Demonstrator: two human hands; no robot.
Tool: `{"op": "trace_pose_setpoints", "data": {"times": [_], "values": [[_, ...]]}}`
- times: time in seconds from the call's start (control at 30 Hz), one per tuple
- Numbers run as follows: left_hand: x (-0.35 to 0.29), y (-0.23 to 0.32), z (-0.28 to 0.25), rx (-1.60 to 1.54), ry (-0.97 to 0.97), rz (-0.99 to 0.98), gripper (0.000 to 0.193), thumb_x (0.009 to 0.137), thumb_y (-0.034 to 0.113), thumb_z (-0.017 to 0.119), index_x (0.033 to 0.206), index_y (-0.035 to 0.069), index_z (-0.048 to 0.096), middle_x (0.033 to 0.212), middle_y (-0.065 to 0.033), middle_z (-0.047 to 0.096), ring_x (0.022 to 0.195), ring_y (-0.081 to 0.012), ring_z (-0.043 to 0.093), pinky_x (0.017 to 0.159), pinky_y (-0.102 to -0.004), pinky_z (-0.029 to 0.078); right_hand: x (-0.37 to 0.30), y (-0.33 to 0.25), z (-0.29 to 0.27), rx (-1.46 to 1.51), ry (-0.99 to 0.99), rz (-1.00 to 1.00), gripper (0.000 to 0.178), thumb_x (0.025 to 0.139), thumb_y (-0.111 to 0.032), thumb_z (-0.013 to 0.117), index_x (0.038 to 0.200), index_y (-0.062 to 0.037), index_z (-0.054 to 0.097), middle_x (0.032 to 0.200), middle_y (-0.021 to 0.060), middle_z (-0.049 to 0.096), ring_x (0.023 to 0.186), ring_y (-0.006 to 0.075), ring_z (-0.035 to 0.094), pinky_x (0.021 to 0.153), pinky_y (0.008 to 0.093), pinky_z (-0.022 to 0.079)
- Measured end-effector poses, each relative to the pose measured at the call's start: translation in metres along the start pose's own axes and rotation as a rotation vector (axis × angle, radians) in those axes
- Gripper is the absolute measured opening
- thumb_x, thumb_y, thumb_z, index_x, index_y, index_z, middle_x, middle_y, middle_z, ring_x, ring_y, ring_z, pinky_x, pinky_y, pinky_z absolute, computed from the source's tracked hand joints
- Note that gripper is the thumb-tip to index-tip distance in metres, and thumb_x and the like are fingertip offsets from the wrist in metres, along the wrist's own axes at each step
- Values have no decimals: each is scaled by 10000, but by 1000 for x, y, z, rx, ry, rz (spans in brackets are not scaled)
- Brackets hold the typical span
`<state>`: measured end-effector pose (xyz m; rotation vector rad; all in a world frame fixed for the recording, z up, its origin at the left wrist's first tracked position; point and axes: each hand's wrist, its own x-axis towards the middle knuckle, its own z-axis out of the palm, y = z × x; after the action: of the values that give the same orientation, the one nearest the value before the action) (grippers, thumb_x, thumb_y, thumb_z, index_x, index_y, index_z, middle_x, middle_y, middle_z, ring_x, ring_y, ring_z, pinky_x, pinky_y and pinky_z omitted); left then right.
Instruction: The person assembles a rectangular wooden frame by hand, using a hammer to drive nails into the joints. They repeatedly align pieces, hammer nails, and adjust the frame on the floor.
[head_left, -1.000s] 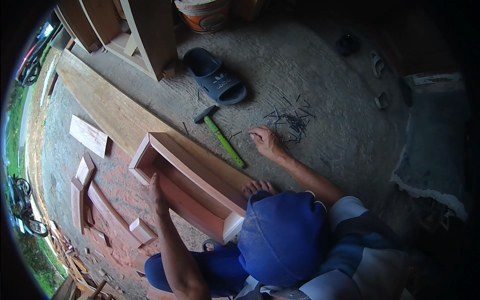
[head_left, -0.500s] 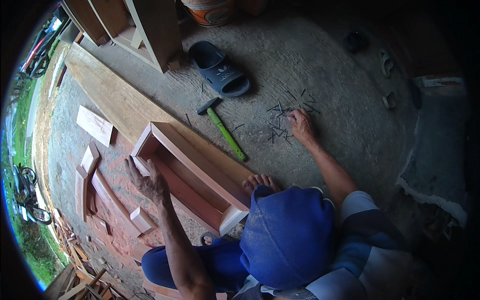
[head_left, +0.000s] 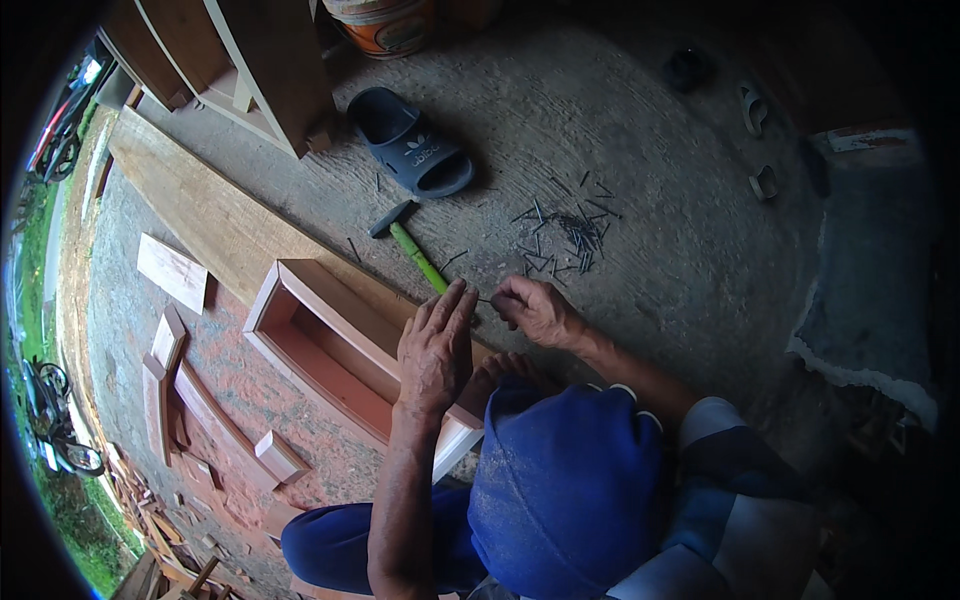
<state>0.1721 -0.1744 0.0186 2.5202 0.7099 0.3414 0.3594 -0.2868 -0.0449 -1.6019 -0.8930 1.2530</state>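
Note:
My right hand [head_left: 540, 312] is closed in a pinch on a thin dark nail [head_left: 484, 300]. Close by on its left is my left hand [head_left: 437, 350], its fingers stretched out and their tips near the nail; its thumb is hidden. Below my left hand lies a shallow reddish wooden box frame [head_left: 315, 345], partly covered by that hand and forearm. A hammer [head_left: 418, 257] with a green handle rests just beyond my fingers, the end of its handle hidden. Several loose nails [head_left: 580, 235] are heaped on the concrete past my right hand.
Under the box frame runs a long plank [head_left: 200, 200]. Curved wood pieces [head_left: 222, 425] and a pale flat board [head_left: 172, 272] lie to the left. Farther off are a dark slide sandal [head_left: 412, 143], a wooden cabinet frame [head_left: 275, 75] and an orange bucket [head_left: 385, 28].
My right hand has come back from the nail pile with a nail. My left hand has left the box frame's far end and moved right, toward my right hand. The view has shifted slightly.

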Motion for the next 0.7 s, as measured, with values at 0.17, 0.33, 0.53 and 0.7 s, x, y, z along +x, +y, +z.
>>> {"op": "trace_pose_setpoints", "data": {"times": [0.17,0.33,0.53,0.7], "values": [[-8,3,16,-41,-179,-100,285,937,69,644,1217,95,693,1181,-153,731,1044,-322,719,848,-424,583,-4,3,5,78,-68,-21,228,1042,-220,678,1009,6,686,792,41,677,719,92,626,634,284,518],[-17,-2,17,-68,-195,-305,246,951,82,637,1196,67,653,935,-160,757,885,-324,754,755,-426,586,-3,27,-41,-43,299,74,201,1037,-188,678,1069,8,707,820,45,693,732,101,634,648,277,508],[0,-4,3,-498,73,-611,287,1001,97,580,1274,10,603,824,-153,760,788,-216,756,745,-347,573,12,79,-134,-652,663,-12,154,968,-93,683,1101,-21,708,999,163,719,929,328,703,807,419,544],[-9,-21,14,-738,180,-656,193,1016,70,572,1170,-19,649,889,-121,746,861,-178,717,806,-336,565,34,70,-139,-881,443,0,174,952,-123,710,1091,-19,698,1101,194,684,1011,401,674,825,487,542]]}}
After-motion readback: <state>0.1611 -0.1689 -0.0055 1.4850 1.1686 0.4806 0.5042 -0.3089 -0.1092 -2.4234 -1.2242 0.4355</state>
